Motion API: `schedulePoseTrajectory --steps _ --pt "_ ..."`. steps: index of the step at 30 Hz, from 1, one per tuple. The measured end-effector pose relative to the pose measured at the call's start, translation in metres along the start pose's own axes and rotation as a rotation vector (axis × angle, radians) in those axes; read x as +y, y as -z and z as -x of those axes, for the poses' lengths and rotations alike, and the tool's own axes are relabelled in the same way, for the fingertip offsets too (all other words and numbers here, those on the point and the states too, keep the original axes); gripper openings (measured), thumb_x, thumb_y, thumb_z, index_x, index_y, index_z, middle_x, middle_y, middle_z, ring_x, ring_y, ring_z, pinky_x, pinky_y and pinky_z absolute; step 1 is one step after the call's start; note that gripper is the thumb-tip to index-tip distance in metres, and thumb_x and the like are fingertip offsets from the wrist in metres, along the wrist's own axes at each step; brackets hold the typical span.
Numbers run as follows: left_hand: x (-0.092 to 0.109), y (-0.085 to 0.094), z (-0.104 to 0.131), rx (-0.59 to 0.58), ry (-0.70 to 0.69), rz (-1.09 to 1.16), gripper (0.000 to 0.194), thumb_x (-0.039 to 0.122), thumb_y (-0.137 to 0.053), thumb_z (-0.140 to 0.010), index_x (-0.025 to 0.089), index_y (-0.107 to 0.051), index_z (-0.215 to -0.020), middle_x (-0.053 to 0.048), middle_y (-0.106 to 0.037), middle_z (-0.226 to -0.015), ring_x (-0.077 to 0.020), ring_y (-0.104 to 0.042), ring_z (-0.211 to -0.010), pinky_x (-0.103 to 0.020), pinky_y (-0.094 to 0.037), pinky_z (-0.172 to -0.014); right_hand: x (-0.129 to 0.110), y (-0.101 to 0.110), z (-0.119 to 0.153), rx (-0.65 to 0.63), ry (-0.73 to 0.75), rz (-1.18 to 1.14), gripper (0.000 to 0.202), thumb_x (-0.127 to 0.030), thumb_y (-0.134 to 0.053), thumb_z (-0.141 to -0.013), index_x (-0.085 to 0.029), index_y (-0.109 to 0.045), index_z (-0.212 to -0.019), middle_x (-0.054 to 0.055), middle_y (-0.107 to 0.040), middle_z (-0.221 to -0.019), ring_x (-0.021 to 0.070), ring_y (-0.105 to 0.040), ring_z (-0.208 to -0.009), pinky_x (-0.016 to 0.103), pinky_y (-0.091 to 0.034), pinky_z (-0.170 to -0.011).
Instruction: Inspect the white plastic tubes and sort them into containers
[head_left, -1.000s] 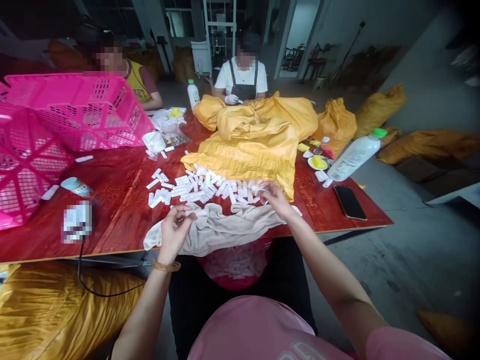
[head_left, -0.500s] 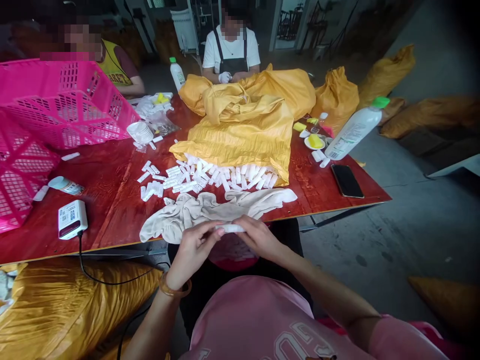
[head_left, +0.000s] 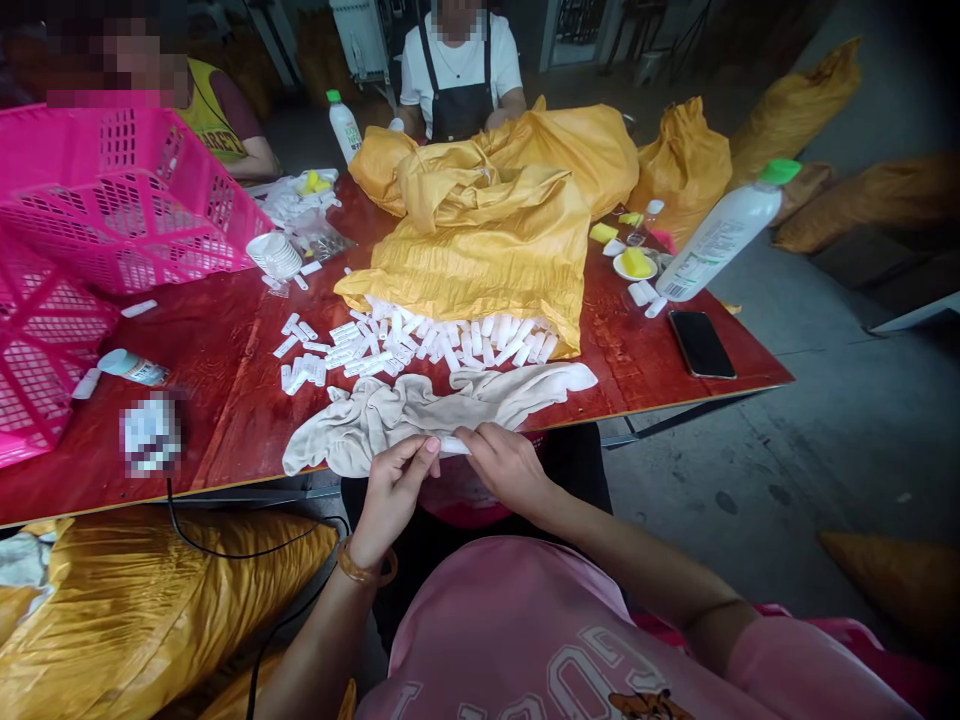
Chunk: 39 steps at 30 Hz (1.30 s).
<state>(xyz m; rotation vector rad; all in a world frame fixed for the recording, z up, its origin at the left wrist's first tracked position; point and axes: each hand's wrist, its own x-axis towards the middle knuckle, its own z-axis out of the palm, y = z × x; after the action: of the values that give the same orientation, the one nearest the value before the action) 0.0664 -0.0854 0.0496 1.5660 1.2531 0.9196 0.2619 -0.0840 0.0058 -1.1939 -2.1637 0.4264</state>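
Between my two hands, just off the table's front edge, is a small white piece [head_left: 453,446]. My left hand [head_left: 397,480] pinches its left end between thumb and fingers. The fingers of my right hand [head_left: 504,465] are closed on its right end. A crumpled grey-white cloth [head_left: 405,405] lies at the table edge right behind my hands. Beyond the cloth, several similar white pieces [head_left: 450,340] spill in a pile from the mouth of a yellow sack [head_left: 480,260].
Pink crates [head_left: 135,200] stand at the left of the red table [head_left: 225,340]. A white bottle [head_left: 724,235] and a black phone [head_left: 702,344] are at the right. Two people sit across the table. A yellow sack [head_left: 172,590] lies below left, near a black cable.
The whole view has shifted slightly. My hands still hold the white piece, with the fingers a little repositioned. The hands of the person opposite have moved apart.
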Motion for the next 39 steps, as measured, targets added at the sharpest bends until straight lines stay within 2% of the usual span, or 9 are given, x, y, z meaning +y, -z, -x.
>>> schedulePoseTrajectory --steps 10,19,23,28,30,32,35,37,39 --pt "-0.013 -0.028 0.011 0.055 0.145 0.313 0.042 0.042 -0.055 -0.095 0.019 -0.047 -0.062 0.003 -0.038 -0.057 -0.0106 -0.033 -0.052 -0.026 -0.028 -0.05 0.006 -0.009 0.016 0.112 0.16 0.418 0.037 -0.016 -0.042 -0.101 -0.021 -0.057 -0.134 0.006 -0.061 -0.078 0.0186 -0.056 -0.075 0.03 -0.043 -0.065" --pt "-0.044 -0.018 0.016 -0.022 -0.151 0.016 0.039 0.039 -0.051 -0.097 0.018 -0.059 -0.065 -0.002 -0.055 -0.065 -0.0146 -0.05 -0.062 -0.028 -0.04 -0.064 0.008 -0.009 0.017 -0.134 0.11 -0.032 0.027 -0.024 -0.042 -0.102 -0.016 -0.059 -0.122 0.009 -0.069 -0.1 0.0176 -0.065 -0.086 0.027 -0.049 -0.073" --pt "-0.044 -0.013 0.015 -0.127 -0.099 0.0 0.041 0.041 -0.048 -0.098 0.018 -0.059 -0.067 -0.001 -0.053 -0.066 -0.0145 -0.049 -0.064 -0.027 -0.04 -0.065 0.002 -0.011 0.014 -0.29 0.035 -0.265 0.026 -0.029 -0.046 -0.102 -0.019 -0.054 -0.124 0.008 -0.069 -0.113 0.0175 -0.067 -0.096 0.026 -0.051 -0.079" --pt "-0.027 -0.018 0.026 -0.228 -0.002 0.047 0.036 0.046 -0.046 -0.098 0.019 -0.064 -0.084 -0.004 -0.062 -0.079 -0.0176 -0.055 -0.074 -0.028 -0.045 -0.07 0.005 -0.025 0.021 -0.2 0.009 -0.063 0.024 -0.023 -0.045 -0.1 -0.016 -0.055 -0.121 0.011 -0.069 -0.105 0.0207 -0.067 -0.091 0.028 -0.051 -0.073" --pt "-0.027 0.0 0.012 -0.385 0.023 0.012 0.038 0.048 -0.046 -0.097 0.018 -0.069 -0.089 -0.005 -0.065 -0.081 -0.018 -0.058 -0.073 -0.028 -0.046 -0.069 0.009 -0.034 0.029 -0.244 0.006 -0.085 0.021 -0.024 -0.046 -0.1 -0.018 -0.055 -0.118 0.009 -0.068 -0.104 0.02 -0.067 -0.091 0.028 -0.052 -0.073" --pt "-0.035 0.037 -0.016 -0.318 0.042 -0.118 0.04 0.048 -0.044 -0.097 0.019 -0.071 -0.093 -0.006 -0.068 -0.084 -0.0193 -0.061 -0.076 -0.029 -0.048 -0.071 0.016 -0.043 0.04 -0.311 -0.048 -0.052 0.022 -0.023 -0.046 -0.099 -0.019 -0.056 -0.119 0.009 -0.068 -0.106 0.0205 -0.067 -0.091 0.029 -0.053 -0.074" --pt "-0.06 0.113 -0.068 0.329 0.031 -0.551 0.032 0.042 -0.056 -0.088 0.016 -0.07 -0.101 -0.012 -0.068 -0.104 -0.028 -0.061 -0.099 -0.038 -0.047 -0.089 0.031 -0.051 0.054 -0.388 -0.173 0.112 0.038 -0.013 -0.056 -0.09 -0.017 -0.055 -0.129 0.015 -0.064 -0.115 0.0269 -0.065 -0.102 0.038 -0.054 -0.085" --pt "-0.083 0.158 -0.097 0.524 0.081 -0.655 0.04 0.034 -0.057 -0.084 0.007 -0.065 -0.112 -0.025 -0.057 -0.121 -0.0413 -0.048 -0.119 -0.053 -0.038 -0.099 0.041 -0.045 0.056 -0.459 -0.212 0.133 0.052 -0.009 -0.065 -0.081 -0.015 -0.056 -0.131 0.019 -0.06 -0.125 0.0322 -0.062 -0.111 0.044 -0.051 -0.092" --pt "-0.11 0.188 -0.117 0.53 0.173 -0.877 0.046 0.036 -0.06 -0.08 0.009 -0.064 -0.117 -0.027 -0.052 -0.126 -0.0472 -0.045 -0.119 -0.058 -0.04 -0.093 0.049 -0.028 0.045 -0.532 -0.205 0.009 0.042 -0.012 -0.067 -0.081 -0.015 -0.062 -0.122 0.017 -0.064 -0.12 0.0308 -0.064 -0.107 0.041 -0.052 -0.09"
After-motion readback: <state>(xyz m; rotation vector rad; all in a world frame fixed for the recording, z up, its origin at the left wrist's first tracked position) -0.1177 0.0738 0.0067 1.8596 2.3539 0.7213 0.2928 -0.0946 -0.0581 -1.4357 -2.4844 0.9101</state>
